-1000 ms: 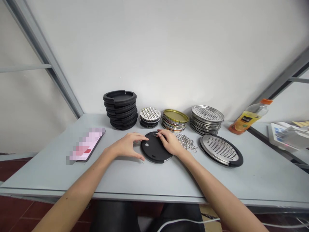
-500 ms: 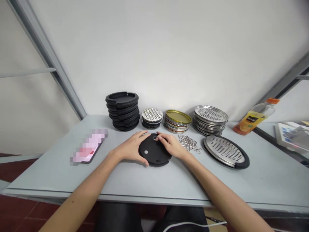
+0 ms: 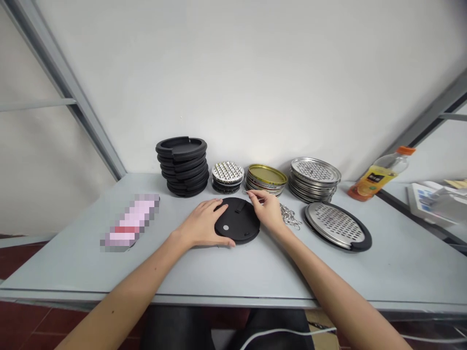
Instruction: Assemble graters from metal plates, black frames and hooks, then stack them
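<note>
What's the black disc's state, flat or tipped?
Flat: the black disc lies level on the table, with the left hand resting on its rim.

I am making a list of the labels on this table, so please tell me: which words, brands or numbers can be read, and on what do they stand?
No text can be read with certainty.
Plastic bottle with orange cap: dark label, characters too small to read.
Pixelated phone: screen blurred out, unreadable.
White panel with blue marks: too small and blurred to read.
Black round disc: no readable text.
</note>
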`<state>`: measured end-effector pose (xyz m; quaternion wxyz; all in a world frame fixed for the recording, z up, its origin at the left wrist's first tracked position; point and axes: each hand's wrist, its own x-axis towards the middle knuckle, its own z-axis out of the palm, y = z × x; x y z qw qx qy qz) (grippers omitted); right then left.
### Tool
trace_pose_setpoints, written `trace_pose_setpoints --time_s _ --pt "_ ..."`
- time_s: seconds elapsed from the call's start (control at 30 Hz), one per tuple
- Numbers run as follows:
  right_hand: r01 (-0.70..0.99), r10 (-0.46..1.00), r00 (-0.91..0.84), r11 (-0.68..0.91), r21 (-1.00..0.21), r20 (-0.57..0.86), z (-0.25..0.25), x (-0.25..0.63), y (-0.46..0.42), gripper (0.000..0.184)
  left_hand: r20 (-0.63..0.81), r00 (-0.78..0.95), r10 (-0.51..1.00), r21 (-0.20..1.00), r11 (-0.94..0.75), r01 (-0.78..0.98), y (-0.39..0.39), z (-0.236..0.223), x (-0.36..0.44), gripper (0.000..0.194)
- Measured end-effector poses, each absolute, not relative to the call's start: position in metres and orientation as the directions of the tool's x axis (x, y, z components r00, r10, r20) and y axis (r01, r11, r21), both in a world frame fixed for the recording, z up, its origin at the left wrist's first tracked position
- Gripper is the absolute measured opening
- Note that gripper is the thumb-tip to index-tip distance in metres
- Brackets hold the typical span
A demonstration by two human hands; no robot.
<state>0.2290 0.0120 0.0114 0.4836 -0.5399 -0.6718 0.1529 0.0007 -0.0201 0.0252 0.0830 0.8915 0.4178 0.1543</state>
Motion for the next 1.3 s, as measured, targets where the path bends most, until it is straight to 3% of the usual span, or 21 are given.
trace_pose_setpoints --time_s 0.1,0.23,0.5,0.7,0.77,0.9,0.97,1.3 --pt "0.655 0.900 0.036 0.306 -0.691 0.434 0.010 0.229 0.011 0.026 0.234 0.580 0.780 0.257 -0.625 0.737 -0.022 0.031 0.004 0.103" --pt "0.700 0.921 0.001 0.278 -0.658 0.390 0.009 0.228 0.008 0.027 0.219 0.586 0.780 0.322 -0.625 0.711 -0.020 0.040 -0.010 0.093" --pt "0.496 0.930 -0.163 0.365 -0.788 0.328 0.010 0.227 0.010 0.029 0.160 0.629 0.760 0.419 -0.630 0.654 -0.014 0.037 -0.024 0.087" --pt "0.486 0.888 -0.240 0.459 -0.743 0.392 0.006 0.220 0.008 0.024 0.146 0.645 0.750 0.412 -0.639 0.649 -0.018 0.032 -0.013 0.063" --pt "0.515 0.879 -0.230 0.474 -0.714 0.418 0.004 0.220 0.010 0.023 0.158 0.648 0.745 0.390 -0.650 0.653 -0.021 0.032 -0.010 0.067" --pt "0.526 0.868 -0.226 0.490 -0.695 0.442 0.003 0.221 0.013 0.023 0.080 0.693 0.716 0.374 -0.666 0.645 -0.025 0.032 -0.010 0.102" --pt "0.520 0.865 -0.223 0.496 -0.696 0.450 0.002 0.221 0.014 0.022 0.038 0.712 0.701 0.389 -0.667 0.636 -0.024 0.032 -0.012 0.111" --pt "0.515 0.877 -0.189 0.472 -0.715 0.443 0.010 0.219 0.029 0.023 0.093 0.577 0.811 0.395 -0.562 0.726 -0.023 0.018 0.004 0.111"
